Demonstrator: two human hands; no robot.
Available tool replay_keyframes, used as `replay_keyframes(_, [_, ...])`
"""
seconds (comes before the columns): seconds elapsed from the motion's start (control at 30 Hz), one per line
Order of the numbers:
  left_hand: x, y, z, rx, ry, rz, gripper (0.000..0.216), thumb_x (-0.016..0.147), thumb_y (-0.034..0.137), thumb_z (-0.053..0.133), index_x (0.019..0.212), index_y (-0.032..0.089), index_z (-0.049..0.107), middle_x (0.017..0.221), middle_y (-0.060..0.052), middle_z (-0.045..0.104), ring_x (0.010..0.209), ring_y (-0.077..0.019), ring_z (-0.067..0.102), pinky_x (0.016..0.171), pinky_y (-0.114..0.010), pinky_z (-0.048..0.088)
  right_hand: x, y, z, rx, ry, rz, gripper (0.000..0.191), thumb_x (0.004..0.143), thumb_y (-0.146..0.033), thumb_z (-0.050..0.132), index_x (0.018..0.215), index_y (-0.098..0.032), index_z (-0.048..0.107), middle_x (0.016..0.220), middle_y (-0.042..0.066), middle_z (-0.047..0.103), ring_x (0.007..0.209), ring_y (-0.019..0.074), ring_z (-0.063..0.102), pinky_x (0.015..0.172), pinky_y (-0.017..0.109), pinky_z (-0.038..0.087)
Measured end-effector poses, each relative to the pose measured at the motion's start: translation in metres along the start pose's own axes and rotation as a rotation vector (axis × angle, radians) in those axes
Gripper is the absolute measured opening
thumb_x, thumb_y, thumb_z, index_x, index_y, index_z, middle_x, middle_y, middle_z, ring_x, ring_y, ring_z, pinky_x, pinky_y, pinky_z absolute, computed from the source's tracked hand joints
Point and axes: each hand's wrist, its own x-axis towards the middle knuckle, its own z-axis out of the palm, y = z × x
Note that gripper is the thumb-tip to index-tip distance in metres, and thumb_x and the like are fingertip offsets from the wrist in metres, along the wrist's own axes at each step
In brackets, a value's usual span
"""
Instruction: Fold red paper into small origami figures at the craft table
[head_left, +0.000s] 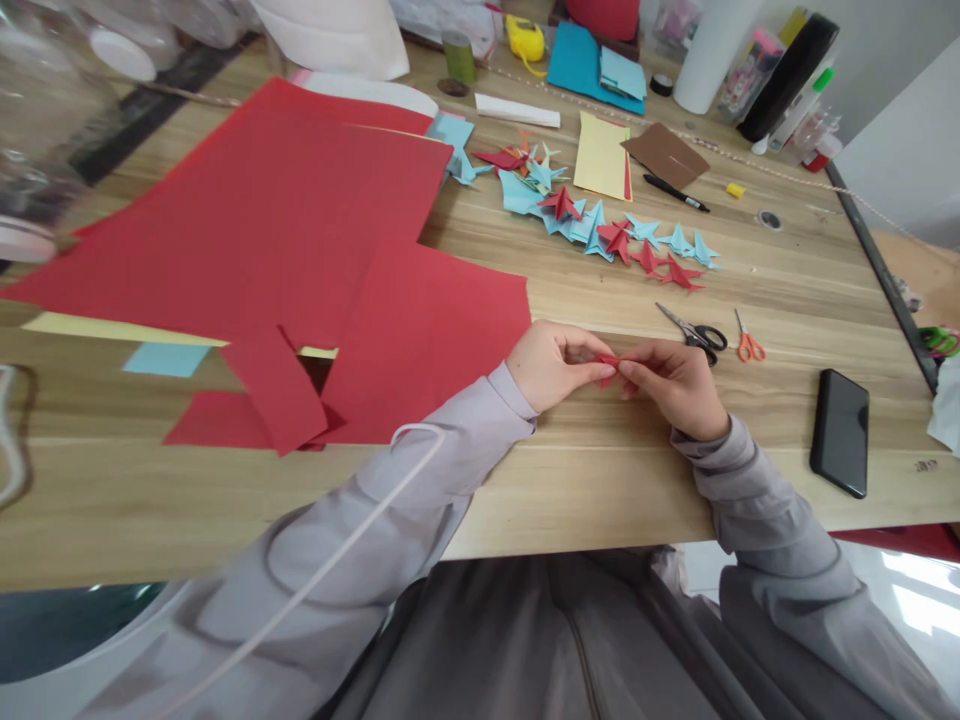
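Red folded paper piece is held between the two hands above the bare front part of the desk, directly to the right of the left hand and to the left of the right hand. It is pinched from both sides, thumb against forefinger on each hand, so neither hand can be called nearer. Most of its surface is covered by the fingertips; its long axis seems to be laid from hand to hand, though this cannot be told for sure.

On the left, room is limited by the large red paper sheet, whose right edge is overlapped by the left hand. To the right, the black-handled scissors are placed just beyond the right hand, with the orange-handled scissors beside them and the smartphone farther out. Beyond the hands, a strip of open wood is left before the row of folded paper cranes. Bare wood is also left between the hands and the near edge.
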Motion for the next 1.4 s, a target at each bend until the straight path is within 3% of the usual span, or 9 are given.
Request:
replay_keyframes(0.3, [0.0010,-0.0014,-0.0001,-0.054,-0.018,-0.020,0.024,0.056,0.010,0.077,0.079,0.011,0.071,0.063,-0.002,0.071,0.060,-0.0129,0.066,0.060,-0.024,0.054,-0.0008,0.0011,-0.0002,-0.007,0.020,-0.011,0.029,0.075,-0.043,0.070,0.076,-0.014,0.066,0.061,0.002,0.067,0.049,0.0117,0.060,0.049,0.025,0.052])
replay_keyframes(0.5, [-0.0005,0.0002,0.0008,-0.041,0.003,-0.021,0.027,0.054,0.007,0.077,0.080,0.011,0.071,0.066,-0.002,0.070,0.060,-0.0119,0.065,0.057,-0.022,0.051,-0.0007,0.0020,-0.0003,-0.015,0.023,-0.026,0.030,0.076,-0.044,0.069,0.077,-0.015,0.065,0.062,0.002,0.066,0.049,0.0117,0.060,0.049,0.026,0.052])
replay_keyframes(0.8, [-0.0014,0.0013,-0.0001,-0.007,0.039,0.028,0.016,0.064,0.026,0.076,0.070,0.013,0.072,0.056,-0.003,0.067,0.047,-0.0090,0.056,0.045,-0.020,0.043,-0.0026,0.0030,0.0002,-0.077,0.024,-0.095,0.027,0.079,-0.043,0.066,0.081,-0.016,0.065,0.067,0.003,0.068,0.053,0.0112,0.060,0.051,0.025,0.053])
replay_keyframes(1.13, [-0.0024,-0.0006,0.0008,-0.011,0.011,0.108,0.014,0.066,0.027,0.075,0.063,0.014,0.070,0.059,-0.004,0.068,0.055,-0.0117,0.059,0.051,-0.022,0.045,-0.0052,0.0041,-0.0009,-0.216,0.012,-0.223,0.020,0.084,-0.036,0.061,0.080,-0.016,0.065,0.064,0.002,0.065,0.054,0.0113,0.058,0.052,0.025,0.050])
replay_keyframes(1.4, [-0.0024,0.0047,0.0005,-0.010,0.129,0.069,0.015,0.066,0.026,0.074,0.069,0.012,0.069,0.060,-0.003,0.068,0.053,-0.0107,0.059,0.052,-0.022,0.046,-0.0019,0.0031,0.0010,-0.063,0.108,-0.146,0.025,0.075,-0.039,0.071,0.086,-0.017,0.066,0.075,0.004,0.070,0.060,0.0126,0.063,0.058,0.027,0.054])
